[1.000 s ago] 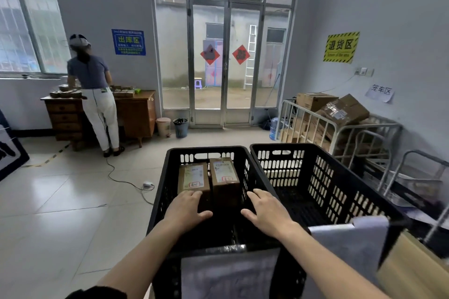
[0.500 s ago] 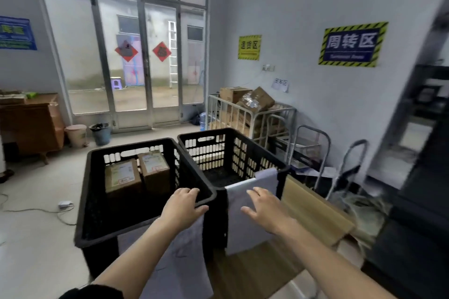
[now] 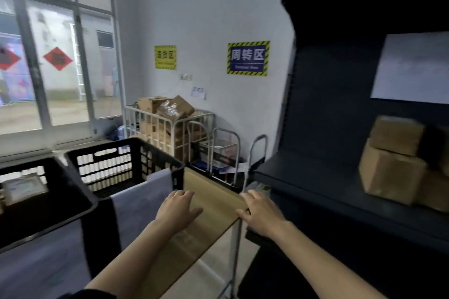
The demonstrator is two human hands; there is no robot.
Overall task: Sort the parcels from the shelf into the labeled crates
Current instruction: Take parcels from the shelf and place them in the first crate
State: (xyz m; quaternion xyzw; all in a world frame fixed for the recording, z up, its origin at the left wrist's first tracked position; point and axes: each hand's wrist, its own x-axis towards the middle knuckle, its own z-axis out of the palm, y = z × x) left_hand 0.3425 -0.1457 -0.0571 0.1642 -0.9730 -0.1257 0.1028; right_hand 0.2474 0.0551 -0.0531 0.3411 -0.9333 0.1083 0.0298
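Note:
A dark shelf unit point(image 3: 323, 177) fills the right side, with brown cardboard parcels point(image 3: 391, 162) stacked on its shelf at the far right. Two black slatted crates sit on a wooden table point(image 3: 213, 201): the left crate point(image 3: 48, 211) holds labelled parcels point(image 3: 23, 187), the right crate point(image 3: 126, 153) has a white paper label point(image 3: 143, 199) hanging on its front. My left hand point(image 3: 178, 209) hovers empty over the table beside the right crate, fingers apart. My right hand point(image 3: 261, 211) is empty too, over the table's right edge, short of the shelf.
A white wire cage point(image 3: 170, 128) full of cartons stands against the back wall, with hand trolleys point(image 3: 226, 153) beside it. Glass doors point(image 3: 56, 68) are at the left. A gap of floor point(image 3: 243, 250) separates table and shelf.
My view has swung right from the crates toward the shelf. Both hands left the left crate, passed the right crate and now hang empty over the table's right end.

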